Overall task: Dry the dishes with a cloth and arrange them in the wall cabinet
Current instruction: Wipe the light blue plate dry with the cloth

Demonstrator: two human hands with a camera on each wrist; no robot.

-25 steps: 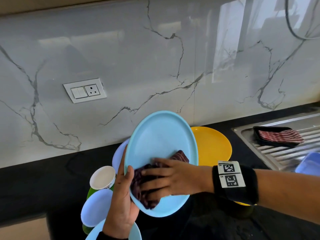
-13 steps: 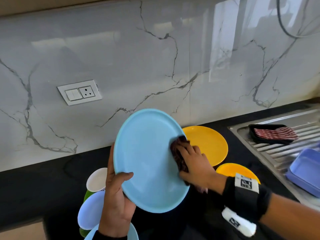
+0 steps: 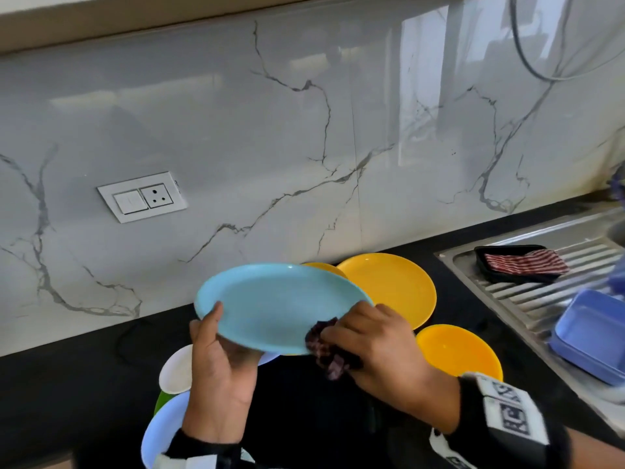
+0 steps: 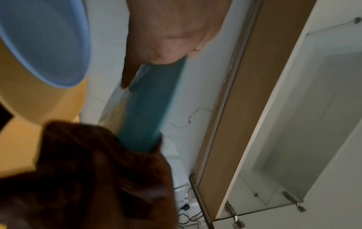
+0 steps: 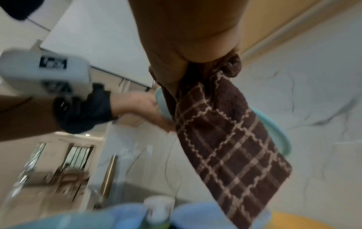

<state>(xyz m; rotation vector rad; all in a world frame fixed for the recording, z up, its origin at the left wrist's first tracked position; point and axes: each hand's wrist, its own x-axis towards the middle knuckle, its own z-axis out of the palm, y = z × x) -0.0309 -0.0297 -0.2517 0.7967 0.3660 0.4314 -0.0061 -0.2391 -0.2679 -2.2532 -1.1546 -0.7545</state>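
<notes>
Left hand [image 3: 220, 374] gripping the blue plate [image 3: 280, 306] firmly by its rim lets the right hand [image 3: 378, 353], clutching the cloth [image 3: 326, 350], wipe the edge dry

Glossy veined marble backsplash [image 3: 304, 137], white wall socket [image 3: 142, 197], black countertop [image 3: 67, 384], steel drainboard [image 3: 527, 292]

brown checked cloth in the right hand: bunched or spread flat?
Bunched. The right hand grips the cloth wadded against the blue plate's rim; the right wrist view shows a loose end hanging down.
</notes>
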